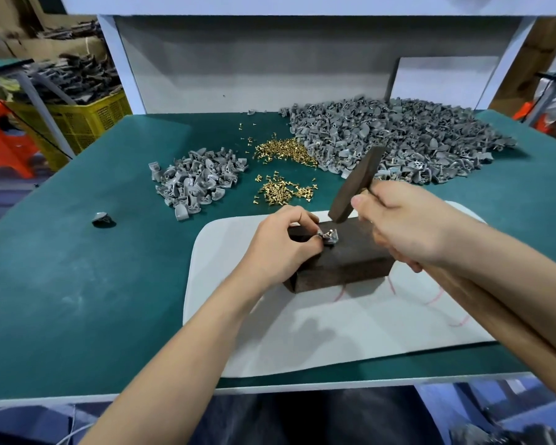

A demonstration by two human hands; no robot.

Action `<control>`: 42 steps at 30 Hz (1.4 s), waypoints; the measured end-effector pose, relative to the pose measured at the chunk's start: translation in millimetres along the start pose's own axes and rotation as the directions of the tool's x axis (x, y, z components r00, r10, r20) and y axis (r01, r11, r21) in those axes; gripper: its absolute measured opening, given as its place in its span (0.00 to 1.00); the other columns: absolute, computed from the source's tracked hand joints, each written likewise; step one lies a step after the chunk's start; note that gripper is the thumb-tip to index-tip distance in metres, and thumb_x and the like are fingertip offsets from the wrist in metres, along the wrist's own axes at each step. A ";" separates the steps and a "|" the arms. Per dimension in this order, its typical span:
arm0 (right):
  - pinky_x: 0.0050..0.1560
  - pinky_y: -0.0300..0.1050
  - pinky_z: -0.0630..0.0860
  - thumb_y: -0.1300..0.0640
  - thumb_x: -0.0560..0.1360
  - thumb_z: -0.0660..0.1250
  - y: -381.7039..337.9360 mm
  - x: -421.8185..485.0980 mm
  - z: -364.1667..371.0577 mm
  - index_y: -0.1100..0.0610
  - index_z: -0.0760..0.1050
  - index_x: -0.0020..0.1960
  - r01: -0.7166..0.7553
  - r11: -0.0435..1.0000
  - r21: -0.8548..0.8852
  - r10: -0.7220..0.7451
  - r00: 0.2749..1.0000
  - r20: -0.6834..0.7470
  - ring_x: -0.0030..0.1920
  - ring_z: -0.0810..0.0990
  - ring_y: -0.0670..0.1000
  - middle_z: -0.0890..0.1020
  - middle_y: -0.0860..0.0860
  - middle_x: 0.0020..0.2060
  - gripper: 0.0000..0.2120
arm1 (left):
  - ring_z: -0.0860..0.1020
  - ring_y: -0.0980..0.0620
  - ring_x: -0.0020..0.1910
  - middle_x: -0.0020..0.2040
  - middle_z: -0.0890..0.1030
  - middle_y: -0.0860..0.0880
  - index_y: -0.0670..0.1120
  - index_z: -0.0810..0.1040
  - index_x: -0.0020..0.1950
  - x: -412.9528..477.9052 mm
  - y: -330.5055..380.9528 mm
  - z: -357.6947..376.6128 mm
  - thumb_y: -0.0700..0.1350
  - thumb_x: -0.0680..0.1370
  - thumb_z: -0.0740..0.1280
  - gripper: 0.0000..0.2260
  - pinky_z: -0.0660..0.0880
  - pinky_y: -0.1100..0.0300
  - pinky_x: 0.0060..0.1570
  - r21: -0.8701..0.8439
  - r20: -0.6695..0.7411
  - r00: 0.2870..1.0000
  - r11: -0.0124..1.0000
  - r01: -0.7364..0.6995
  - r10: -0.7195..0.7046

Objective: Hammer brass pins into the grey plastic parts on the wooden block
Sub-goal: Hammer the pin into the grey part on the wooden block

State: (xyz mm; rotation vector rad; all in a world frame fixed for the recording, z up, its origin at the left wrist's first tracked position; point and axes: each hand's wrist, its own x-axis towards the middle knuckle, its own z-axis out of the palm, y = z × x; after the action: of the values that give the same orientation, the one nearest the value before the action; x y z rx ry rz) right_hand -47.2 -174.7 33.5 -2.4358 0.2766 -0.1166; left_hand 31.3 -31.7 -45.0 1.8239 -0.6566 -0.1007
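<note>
Now the left hand (280,244) sits on the wooden block (350,261), and its fingers pinch a grey plastic part (331,238) on top of it. A brass pin (328,233) stands up in that part. The right hand (402,226) is wrapped tight round the hammer (355,186). The dark hammer head tilts, and its low end is right by the far edge of the block, near the pin. The block sits on a white mat (334,342) on the green table (77,284). Behind it lie two heaps of loose pins (283,189), a small pile of grey parts (196,181) on the left and a big pile (398,139) on the right. A lone grey part (102,219) lies far to the left.
</note>
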 end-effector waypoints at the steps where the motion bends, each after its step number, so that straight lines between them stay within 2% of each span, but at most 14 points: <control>1: 0.16 0.41 0.63 0.54 0.81 0.54 -1.4 0.0 0.0 0.59 0.66 0.38 0.011 1.000 -0.004 -0.011 1.000 -0.015 0.19 0.65 0.52 0.66 0.51 0.21 0.15 | 0.79 0.52 0.48 0.53 0.80 0.46 0.47 0.75 0.36 0.4 0.2 -0.4 0.34 0.70 0.70 0.10 0.73 0.64 0.50 -0.005 0.009 1.000 1.000 0.008 -0.008; 6: 0.18 0.40 0.64 0.53 0.81 0.53 -0.6 -4.7 5.6 0.57 0.66 0.39 -0.035 0.999 -0.042 0.036 0.999 0.039 0.20 0.65 0.50 0.67 0.52 0.26 0.14 | 0.79 0.53 0.50 0.53 0.79 0.45 0.46 0.76 0.37 -1.7 2.3 -1.8 0.33 0.70 0.71 0.09 0.73 0.65 0.53 -0.033 0.030 0.999 0.999 0.031 -0.030; 10: 0.17 0.38 0.64 0.52 0.81 0.54 -5.5 -5.9 -7.1 0.58 0.67 0.40 -0.038 0.999 -0.007 0.038 0.996 -0.078 0.17 0.65 0.48 0.67 0.52 0.25 0.14 | 0.78 0.53 0.50 0.54 0.80 0.47 0.47 0.76 0.36 -1.4 2.4 -1.9 0.34 0.71 0.70 0.09 0.72 0.63 0.53 -0.004 0.025 0.999 0.999 0.034 -0.034; 13: 0.14 0.36 0.62 0.52 0.81 0.54 -7.8 -9.0 -2.9 0.57 0.66 0.39 -0.008 0.995 -0.103 0.004 0.999 -0.040 0.23 0.67 0.49 0.69 0.51 0.27 0.15 | 0.78 0.52 0.50 0.54 0.79 0.46 0.48 0.75 0.36 -0.9 2.5 -3.0 0.34 0.71 0.71 0.11 0.72 0.64 0.53 -0.003 0.031 0.999 1.000 0.024 -0.024; 16: 0.20 0.38 0.68 0.52 0.81 0.53 -6.5 -12.6 3.8 0.58 0.67 0.42 -0.009 0.988 -0.155 0.012 1.000 0.014 0.26 0.68 0.51 0.70 0.52 0.29 0.14 | 0.78 0.52 0.50 0.53 0.79 0.46 0.49 0.75 0.35 -2.0 2.7 -3.5 0.33 0.71 0.71 0.12 0.72 0.64 0.53 -0.009 0.030 0.999 1.000 0.013 -0.013; 19: 0.16 0.41 0.65 0.52 0.81 0.54 -10.5 -12.6 -5.3 0.58 0.68 0.42 -0.017 0.997 -0.082 0.013 0.998 -0.059 0.22 0.68 0.52 0.69 0.53 0.28 0.13 | 0.78 0.53 0.49 0.53 0.80 0.47 0.50 0.75 0.34 -1.5 1.1 -3.3 0.35 0.71 0.71 0.12 0.72 0.66 0.51 0.014 0.028 1.000 1.000 0.011 -0.012; 22: 0.14 0.36 0.63 0.51 0.81 0.54 -12.1 -10.9 -7.1 0.55 0.67 0.39 0.006 0.994 -0.113 -0.020 0.992 -0.123 0.21 0.68 0.48 0.69 0.51 0.27 0.13 | 0.79 0.55 0.48 0.53 0.80 0.48 0.50 0.75 0.34 -1.1 0.4 -3.5 0.35 0.72 0.72 0.12 0.71 0.69 0.49 0.012 0.033 0.999 1.000 0.005 -0.006; 25: 0.20 0.32 0.69 0.50 0.82 0.51 -7.3 -10.0 7.1 0.58 0.67 0.46 -0.023 0.968 -0.250 0.023 1.000 -0.003 0.29 0.70 0.50 0.71 0.54 0.34 0.13 | 0.79 0.54 0.49 0.53 0.80 0.46 0.50 0.75 0.34 -0.9 0.5 -3.8 0.35 0.71 0.72 0.13 0.72 0.65 0.53 0.007 0.024 1.000 1.000 0.001 -0.001; 26: 0.17 0.34 0.67 0.50 0.82 0.51 -6.2 -9.8 8.0 0.58 0.67 0.46 -0.032 0.964 -0.263 0.038 0.999 0.021 0.29 0.70 0.51 0.72 0.54 0.36 0.14 | 0.78 0.54 0.49 0.52 0.80 0.46 0.50 0.75 0.33 -1.3 0.6 -3.9 0.34 0.71 0.72 0.13 0.72 0.65 0.53 0.004 0.024 1.000 1.000 -0.001 0.001; 30: 0.14 0.34 0.63 0.50 0.81 0.52 -13.1 -9.4 -7.5 0.55 0.66 0.42 -0.025 0.977 -0.211 0.006 0.996 -0.088 0.28 0.70 0.52 0.72 0.55 0.34 0.13 | 0.78 0.55 0.48 0.52 0.80 0.48 0.50 0.75 0.34 -1.1 1.3 -4.8 0.35 0.71 0.72 0.12 0.72 0.67 0.51 0.025 0.033 0.999 1.000 -0.011 0.010; 34: 0.24 0.39 0.68 0.50 0.82 0.50 -11.8 -10.6 7.0 0.57 0.65 0.48 -0.016 0.943 -0.334 0.025 0.999 0.021 0.32 0.69 0.52 0.73 0.54 0.38 0.12 | 0.78 0.57 0.47 0.52 0.80 0.46 0.49 0.76 0.34 -1.9 1.8 -5.8 0.34 0.71 0.72 0.12 0.72 0.70 0.50 0.011 0.041 0.999 1.000 -0.019 0.019; 37: 0.14 0.39 0.66 0.50 0.82 0.51 -14.6 -8.2 -0.3 0.58 0.66 0.43 -0.048 0.968 -0.246 0.044 0.999 -0.023 0.30 0.73 0.55 0.70 0.53 0.34 0.14 | 0.78 0.57 0.47 0.52 0.80 0.47 0.50 0.76 0.34 -2.2 2.4 -6.2 0.35 0.71 0.72 0.13 0.71 0.70 0.49 0.005 0.030 0.999 1.000 -0.020 0.020; 39: 0.12 0.35 0.63 0.50 0.82 0.51 -15.8 -7.0 -0.8 0.58 0.66 0.43 -0.048 0.970 -0.238 0.036 0.998 -0.054 0.32 0.73 0.56 0.70 0.54 0.33 0.14 | 0.78 0.55 0.48 0.52 0.80 0.47 0.50 0.75 0.34 -1.2 1.6 -5.9 0.35 0.71 0.72 0.13 0.72 0.68 0.51 0.018 0.027 1.000 1.000 -0.016 0.015; 42: 0.20 0.29 0.68 0.51 0.82 0.50 -14.2 -6.2 4.9 0.57 0.66 0.44 -0.029 0.963 -0.269 0.037 0.999 0.026 0.31 0.70 0.51 0.69 0.52 0.34 0.13 | 0.79 0.55 0.47 0.52 0.80 0.47 0.49 0.76 0.34 -2.2 1.2 -5.1 0.35 0.71 0.73 0.12 0.73 0.68 0.50 -0.010 0.033 0.999 1.000 -0.011 0.011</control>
State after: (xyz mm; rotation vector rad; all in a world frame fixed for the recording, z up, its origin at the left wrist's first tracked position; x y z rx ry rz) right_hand -50.1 -159.6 38.7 -2.6984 0.3378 -0.0274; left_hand 30.9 -26.6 -42.6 1.8126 -0.6884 -0.1273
